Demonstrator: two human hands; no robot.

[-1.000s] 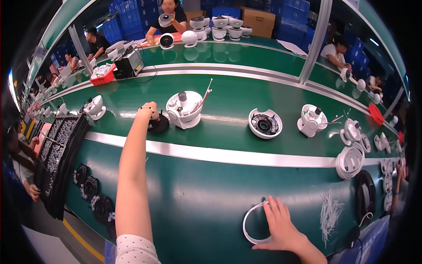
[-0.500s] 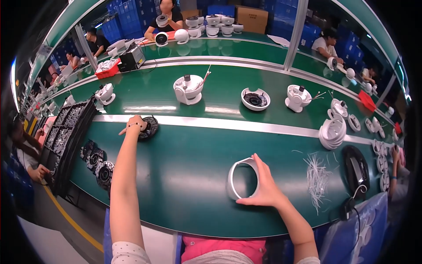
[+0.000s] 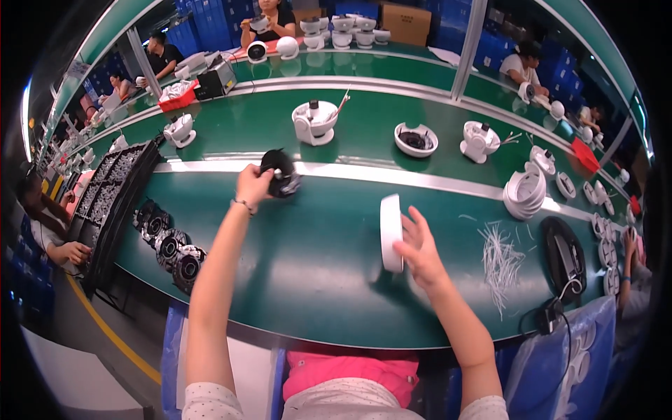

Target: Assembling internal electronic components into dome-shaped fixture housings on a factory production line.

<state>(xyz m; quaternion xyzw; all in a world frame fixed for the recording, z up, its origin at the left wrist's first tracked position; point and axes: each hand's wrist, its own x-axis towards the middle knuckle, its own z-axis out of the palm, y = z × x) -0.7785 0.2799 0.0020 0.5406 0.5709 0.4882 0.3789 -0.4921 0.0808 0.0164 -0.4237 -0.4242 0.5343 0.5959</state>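
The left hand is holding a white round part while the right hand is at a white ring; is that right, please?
Not quite: the head view shows the round part in the left hand is black; the right hand is at a white ring.

The ring looks like smooth white plastic with a soft sheen; the disc is darker plastic, blurred, its finish hard to judge. The green surface is smooth and faintly glossy, edged by a shiny strip that could be metal. The posts are brushed-looking metal, the carton matt cardboard, the bag crinkled, glossy film, the sleeve matt, dotted cloth.
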